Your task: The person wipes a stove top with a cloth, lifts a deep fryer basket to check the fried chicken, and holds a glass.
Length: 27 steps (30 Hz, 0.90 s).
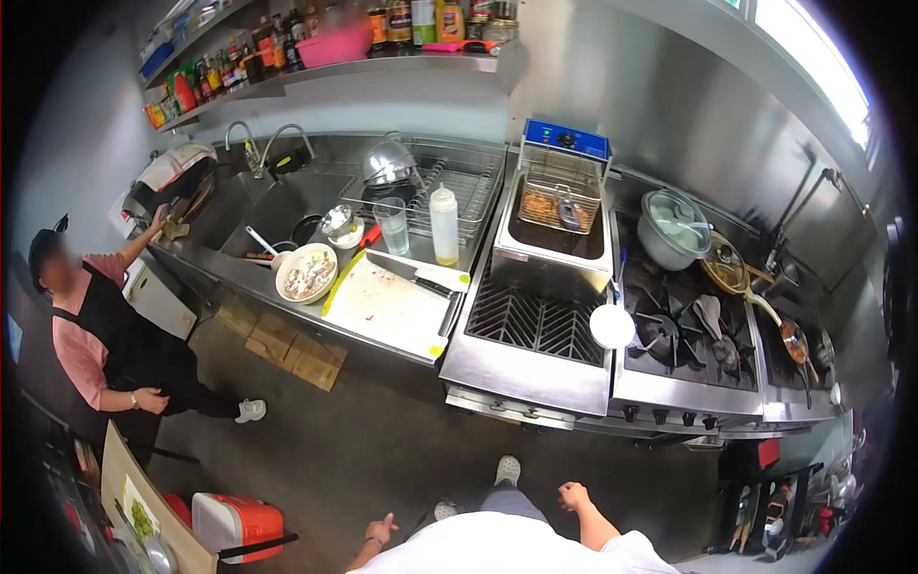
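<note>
My left hand (381, 528) hangs low at my side with its fingers loosely apart and nothing in it. My right hand (573, 495) is held out over the floor, its fingers curled in and nothing showing in them. Neither hand touches the counter. Ahead, a fryer basket (547, 206) with browned food rests over the deep fryer (514, 251). Left of it lies a white cutting board (387, 304) with a knife (435, 286) on it. A bowl of chopped food (307, 274), a squeeze bottle (444, 225) and a clear cup (391, 227) stand close by.
At the left, another person (124, 325) in a dark apron stands by the sink (287, 208). A gas stove (684, 335) carries a large pot (672, 230) and pans. An orange cooler (239, 528) sits on the floor; flattened cardboard (282, 344) lies beneath the counter.
</note>
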### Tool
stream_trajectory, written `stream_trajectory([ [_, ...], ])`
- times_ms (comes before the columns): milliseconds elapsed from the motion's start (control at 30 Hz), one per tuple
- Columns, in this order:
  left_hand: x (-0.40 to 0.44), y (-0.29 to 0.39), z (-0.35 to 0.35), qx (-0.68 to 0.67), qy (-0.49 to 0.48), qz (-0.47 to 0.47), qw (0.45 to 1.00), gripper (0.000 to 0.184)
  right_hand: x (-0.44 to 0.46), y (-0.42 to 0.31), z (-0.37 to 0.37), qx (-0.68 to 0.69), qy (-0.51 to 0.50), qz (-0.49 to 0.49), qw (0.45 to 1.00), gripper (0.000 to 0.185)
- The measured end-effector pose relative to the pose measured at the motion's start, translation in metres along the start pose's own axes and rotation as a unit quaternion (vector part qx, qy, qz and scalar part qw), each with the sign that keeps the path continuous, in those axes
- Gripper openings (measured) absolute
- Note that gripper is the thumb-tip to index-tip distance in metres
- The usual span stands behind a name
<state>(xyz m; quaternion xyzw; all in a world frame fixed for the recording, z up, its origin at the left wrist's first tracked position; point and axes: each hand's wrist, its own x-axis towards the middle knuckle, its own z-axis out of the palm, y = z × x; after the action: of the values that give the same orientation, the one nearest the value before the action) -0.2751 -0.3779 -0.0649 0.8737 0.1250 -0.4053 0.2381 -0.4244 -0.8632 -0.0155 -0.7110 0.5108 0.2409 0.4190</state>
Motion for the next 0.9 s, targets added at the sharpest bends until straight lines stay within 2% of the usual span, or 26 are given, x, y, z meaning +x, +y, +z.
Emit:
stream_trajectory([
  [133,0.007,0.062,-0.004,0.011,-0.012,0.051,0.999,0.064,0.013,0.049,-0.001,0.021,-0.014,0.061,0.998,0.024],
  [200,0.012,0.078,-0.006,0.022,-0.013,0.065,0.998,0.066,0.022,0.057,-0.006,-0.008,-0.103,0.109,0.989,0.023],
  [267,0.018,0.091,-0.012,0.013,0.032,0.062,0.997,0.068,0.034,0.051,-0.021,0.004,-0.119,0.107,0.987,0.023],
  [333,0.016,0.111,-0.018,-0.002,0.041,0.043,0.998,0.07,0.04,0.028,-0.051,-0.012,-0.206,0.031,0.978,0.025],
  [400,0.014,0.134,-0.02,-0.048,0.142,0.102,0.983,0.07,0.036,-0.009,-0.099,-0.029,-0.305,-0.03,0.951,0.029],
  [467,0.015,0.172,-0.03,-0.078,0.103,0.077,0.989,0.065,-0.008,-0.074,-0.171,-0.023,-0.345,-0.053,0.937,0.028],
  [533,-0.027,0.248,-0.062,-0.224,-0.041,0.149,0.962,0.058,-0.042,-0.132,-0.251,-0.003,-0.344,-0.148,0.927,0.027],
  [600,-0.065,0.334,-0.095,-0.32,-0.147,0.204,0.914,0.056,-0.047,-0.173,-0.314,0.031,-0.25,-0.249,0.935,0.021],
  [667,-0.1,0.423,-0.132,-0.43,-0.274,0.266,0.818,0.057,-0.019,-0.216,-0.361,0.075,-0.148,-0.364,0.916,0.014],
  [733,-0.106,0.502,-0.161,-0.475,-0.381,0.288,0.739,0.064,0.017,-0.261,-0.387,0.083,0.053,-0.352,0.931,0.021],
  [800,-0.142,0.591,-0.192,-0.422,-0.428,0.31,0.737,0.076,0.091,-0.289,-0.398,-0.068,0.268,-0.411,0.869,0.036],
  [900,-0.186,0.687,-0.202,-0.38,-0.368,0.278,0.802,0.073,0.138,-0.322,-0.394,-0.169,0.233,-0.308,0.907,0.064],
])
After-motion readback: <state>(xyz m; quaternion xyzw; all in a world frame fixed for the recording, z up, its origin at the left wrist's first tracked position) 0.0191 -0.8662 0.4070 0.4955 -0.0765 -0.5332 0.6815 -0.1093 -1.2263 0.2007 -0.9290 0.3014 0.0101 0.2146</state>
